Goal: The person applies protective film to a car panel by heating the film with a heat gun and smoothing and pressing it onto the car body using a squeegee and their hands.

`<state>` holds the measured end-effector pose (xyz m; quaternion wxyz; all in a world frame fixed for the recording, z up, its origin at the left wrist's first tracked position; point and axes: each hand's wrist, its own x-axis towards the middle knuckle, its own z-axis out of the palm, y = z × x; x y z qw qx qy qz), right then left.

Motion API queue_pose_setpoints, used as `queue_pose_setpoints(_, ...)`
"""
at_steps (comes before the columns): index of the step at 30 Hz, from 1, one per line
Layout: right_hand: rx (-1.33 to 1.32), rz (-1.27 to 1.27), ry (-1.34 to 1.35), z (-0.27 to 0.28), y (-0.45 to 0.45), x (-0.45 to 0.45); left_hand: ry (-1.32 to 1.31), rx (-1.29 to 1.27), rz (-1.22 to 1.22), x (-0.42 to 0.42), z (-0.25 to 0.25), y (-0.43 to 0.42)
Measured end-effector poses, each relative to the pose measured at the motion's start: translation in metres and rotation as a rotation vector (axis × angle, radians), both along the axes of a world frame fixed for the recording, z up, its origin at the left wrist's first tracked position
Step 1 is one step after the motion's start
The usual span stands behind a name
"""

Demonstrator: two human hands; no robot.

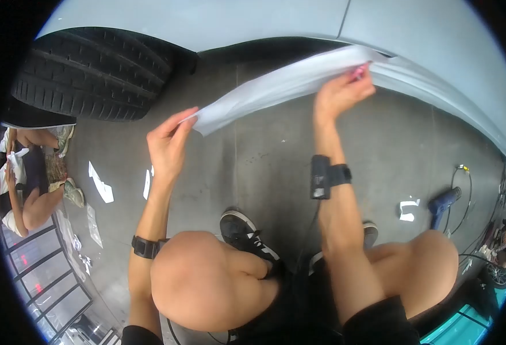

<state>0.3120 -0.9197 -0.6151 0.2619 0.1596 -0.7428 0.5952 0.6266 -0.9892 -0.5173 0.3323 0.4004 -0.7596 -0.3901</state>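
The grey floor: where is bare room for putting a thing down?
Widest: the floor between the left forearm, the right forearm, the white sheet and the black shoe. Another patch lies between the right forearm, the car and the blue tool.
Crowded: far left, with white scraps and a metal frame; far right, with cables.

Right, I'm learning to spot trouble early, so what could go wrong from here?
The white sheet, pinched at one end by the left hand, might crease or tear. The pink tool in the right hand, close to the sheet, could nick it. Someone might trip on the blue tool lying on the floor.
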Motion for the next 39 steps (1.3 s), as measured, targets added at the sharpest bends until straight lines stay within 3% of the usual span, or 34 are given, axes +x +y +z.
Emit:
queue_pose_setpoints(6, -0.027, 0.279, -0.178, 0.021, -0.063, 0.126, -0.036, -0.14, -0.038, -0.031, 0.001, -0.04)
queue_pose_setpoints(10, -0.085, 0.381, -0.293, 0.03, -0.082, 0.169, -0.227, -0.091, 0.073, -0.043, 0.004, -0.086)
queue_pose_setpoints(12, -0.091, 0.401, -0.312, 0.029, -0.078, 0.174, -0.163, -0.092, 0.071, -0.049, 0.006, -0.095)
queue_pose_setpoints(14, 0.077, 0.842, -0.22, 0.021, -0.06, 0.166, -0.183, -0.067, 0.059, -0.051, 0.01, -0.101)
queue_pose_setpoints(15, -0.028, 0.922, -0.176, 0.01, -0.057, 0.164, -0.147, -0.035, 0.071, -0.054, 0.011, -0.1)
queue_pose_setpoints(17, -0.476, 0.916, -0.259, -0.031, -0.057, 0.144, -0.133, -0.05, 0.066, -0.056, 0.013, -0.099)
queue_pose_setpoints(18, -0.508, 0.761, -0.179, -0.019, -0.036, 0.121, -0.123, -0.058, 0.057, -0.056, 0.013, -0.099)
queue_pose_setpoints(20, -0.415, 0.405, -0.348, -0.031, 0.002, 0.066, -0.118, -0.039, 0.043, -0.052, 0.005, -0.104)
queue_pose_setpoints(21, -0.534, 0.344, -0.298, -0.053, 0.012, 0.027, -0.113, -0.028, 0.042, -0.052, 0.003, -0.105)
queue_pose_setpoints(23, -0.761, 0.247, -0.568, -0.014, 0.03, -0.008, -0.084, -0.022, 0.048, -0.055, 0.005, -0.102)
queue_pose_setpoints(24, -0.765, 0.249, -0.57, -0.017, 0.028, -0.014, -0.086, -0.026, 0.05, -0.056, 0.004, -0.102)
queue_pose_setpoints(26, -0.527, 0.313, -0.635, -0.024, 0.022, -0.021, -0.047, -0.02, 0.065, -0.057, 0.0, -0.102)
queue_pose_setpoints(27, -0.423, 0.378, -0.597, -0.026, 0.016, -0.011, -0.06, -0.004, 0.077, -0.056, -0.002, -0.103)
queue_pose_setpoints(28, -0.233, 0.464, -0.395, -0.043, 0.003, -0.006, -0.061, -0.005, 0.079, -0.054, -0.004, -0.105)
queue_pose_setpoints(29, -0.078, 0.48, -0.417, -0.034, -0.014, 0.014, -0.055, -0.018, 0.056, -0.052, -0.005, -0.106)
queue_pose_setpoints(30, -0.265, 0.548, -0.605, -0.009, -0.027, 0.043, -0.052, -0.028, 0.033, -0.049, -0.006, -0.105)
queue_pose_setpoints(31, -0.464, 0.549, -0.574, -0.013, -0.043, 0.058, -0.06, -0.027, 0.038, -0.046, -0.005, -0.101)
queue_pose_setpoints(34, -0.516, 0.514, -0.691, -0.001, -0.062, 0.089, -0.149, 0.078, 0.035, -0.041, 0.005, -0.09)
queue_pose_setpoints(38, -0.509, 0.485, -0.538, -0.006, -0.085, 0.114, -0.173, 0.063, 0.043, -0.045, 0.012, -0.085)
queue_pose_setpoints(39, -0.365, 0.51, -0.471, -0.007, -0.086, 0.121, -0.171, 0.062, 0.05, -0.045, 0.011, -0.086)
